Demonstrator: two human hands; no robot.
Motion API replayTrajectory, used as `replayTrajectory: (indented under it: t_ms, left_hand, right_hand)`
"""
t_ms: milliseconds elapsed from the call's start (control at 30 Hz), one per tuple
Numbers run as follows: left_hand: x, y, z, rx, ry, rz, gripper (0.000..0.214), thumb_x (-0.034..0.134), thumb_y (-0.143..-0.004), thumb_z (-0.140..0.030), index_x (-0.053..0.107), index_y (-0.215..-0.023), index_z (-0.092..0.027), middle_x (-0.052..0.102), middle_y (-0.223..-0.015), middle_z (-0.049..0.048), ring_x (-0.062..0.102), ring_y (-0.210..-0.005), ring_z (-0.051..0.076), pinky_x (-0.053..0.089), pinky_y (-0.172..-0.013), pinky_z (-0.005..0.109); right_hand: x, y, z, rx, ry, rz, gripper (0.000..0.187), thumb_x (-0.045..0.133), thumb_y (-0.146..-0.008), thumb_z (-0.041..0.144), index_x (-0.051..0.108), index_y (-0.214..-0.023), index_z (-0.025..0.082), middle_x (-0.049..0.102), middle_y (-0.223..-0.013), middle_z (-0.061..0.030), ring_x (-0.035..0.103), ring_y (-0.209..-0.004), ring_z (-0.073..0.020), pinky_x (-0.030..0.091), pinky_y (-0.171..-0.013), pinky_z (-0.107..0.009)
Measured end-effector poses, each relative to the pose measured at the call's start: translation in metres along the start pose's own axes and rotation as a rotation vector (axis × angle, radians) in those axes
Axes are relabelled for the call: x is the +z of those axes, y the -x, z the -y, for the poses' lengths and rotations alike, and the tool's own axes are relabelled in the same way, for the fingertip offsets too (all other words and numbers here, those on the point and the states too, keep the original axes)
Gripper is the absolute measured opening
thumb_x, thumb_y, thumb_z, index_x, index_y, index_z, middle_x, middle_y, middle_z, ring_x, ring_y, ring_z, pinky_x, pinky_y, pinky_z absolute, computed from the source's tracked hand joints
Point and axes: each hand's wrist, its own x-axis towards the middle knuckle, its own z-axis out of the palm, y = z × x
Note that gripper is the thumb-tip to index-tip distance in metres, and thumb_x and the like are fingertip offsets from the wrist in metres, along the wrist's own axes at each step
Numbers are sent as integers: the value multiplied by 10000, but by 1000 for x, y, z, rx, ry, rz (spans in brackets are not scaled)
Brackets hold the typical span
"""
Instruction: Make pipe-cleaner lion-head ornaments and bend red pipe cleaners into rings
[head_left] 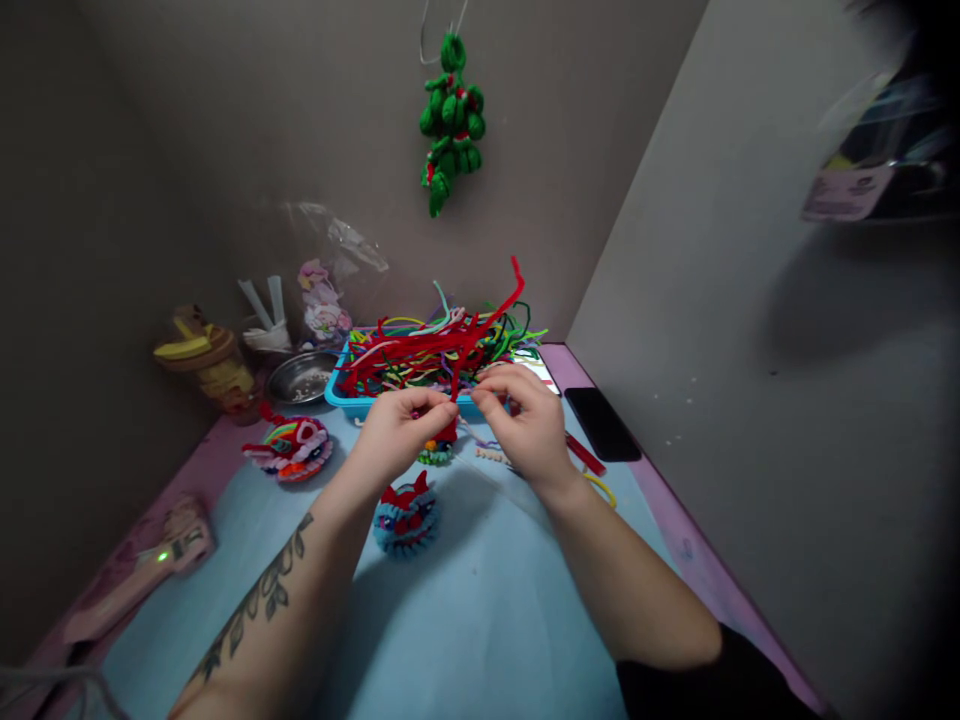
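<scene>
The left hand (pixel 405 420) pinches the lower part of a red pipe cleaner (pixel 501 308) rising above that grip, the right hand (pixel 529 425) just beside, its hold unclear, in what looks like a shaping step, next likely calling for a steady pinch.

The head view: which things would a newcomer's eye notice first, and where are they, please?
First, probably the bright red strip rising from the left hand, in front of a blue tray heaped with colourful strips. Next, the green ornament hanging high against the back wall. Then the small blue-and-red toy on the mat, between the forearms.
</scene>
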Motion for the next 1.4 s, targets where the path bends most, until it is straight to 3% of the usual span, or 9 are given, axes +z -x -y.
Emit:
replayTrajectory:
  t_ms: [133, 233, 300, 433, 567, 767, 1033, 1400]
  left_hand:
    - [1, 1, -2, 36, -84, -9, 196, 582, -739, -300, 632, -631, -145, 575, -584, -13, 488, -569, 111, 368, -545, 211]
    - [-1, 2, -4, 85, -143, 27, 175, 567, -730, -261, 626, -610, -148, 569, -593, -11, 481, -570, 111, 367, -547, 213]
    - [-3, 3, -5, 115, -158, 65, 170, 563, -730, -241, 627, -602, -151, 578, -610, -5, 495, -585, 114, 377, -558, 214]
    - [-8, 3, -6, 131, -122, 103, 178, 580, -758, -269, 646, -640, -152, 599, -648, 9, 518, -615, 122, 403, -577, 219]
    - [-13, 4, -7, 165, -59, 120, 210, 592, -787, -319, 647, -675, -150, 598, -667, 11, 524, -624, 121, 416, -581, 223]
    - [-16, 5, -9, 212, -3, 77, 204, 586, -800, -303, 618, -672, -147, 578, -675, 3, 522, -627, 113, 415, -593, 225]
    - [-14, 1, -5, 234, -200, -109, 171, 572, -777, -278, 627, -671, -156, 624, -692, 19, 560, -691, 145, 431, -657, 250]
    - [-12, 0, 0, 128, -187, -27, 207, 517, -791, -300, 608, -683, -149, 563, -628, -12, 498, -605, 118, 387, -561, 217]
  right_hand:
    - [-9, 4, 12, -347, 331, 90, 244, 557, -835, 132, 694, -979, 273, 668, -1080, -45, 551, -984, -219, 423, -906, -406]
    - [-10, 3, 9, -415, 499, 119, 310, 547, -832, 107, 680, -1037, 297, 606, -1257, -18, 455, -1148, -250, 369, -966, -440]
    - [-10, 1, 5, -429, 524, 128, 283, 558, -835, 119, 679, -1018, 296, 630, -1221, -10, 447, -1171, -250, 347, -979, -447]
    - [-10, -3, 0, -396, 432, 110, 183, 563, -854, 155, 684, -932, 268, 708, -914, -15, 547, -1002, -219, 365, -945, -432]
    - [-8, -2, 4, -311, 264, 72, 152, 551, -860, 153, 674, -895, 235, 683, -785, -21, 592, -814, -181, 441, -798, -365]
    - [-3, 2, 8, -306, 189, 93, 165, 530, -859, 120, 663, -897, 210, 675, -776, -30, 607, -740, -160, 480, -697, -311]
    - [1, 3, 3, -357, 339, 164, 128, 522, -873, 142, 640, -873, 193, 678, -804, -52, 599, -768, -178, 483, -726, -325]
    - [2, 1, -3, -204, 389, 295, 97, 548, -856, 173, 625, -914, 186, 660, -885, -77, 585, -864, -211, 457, -789, -342]
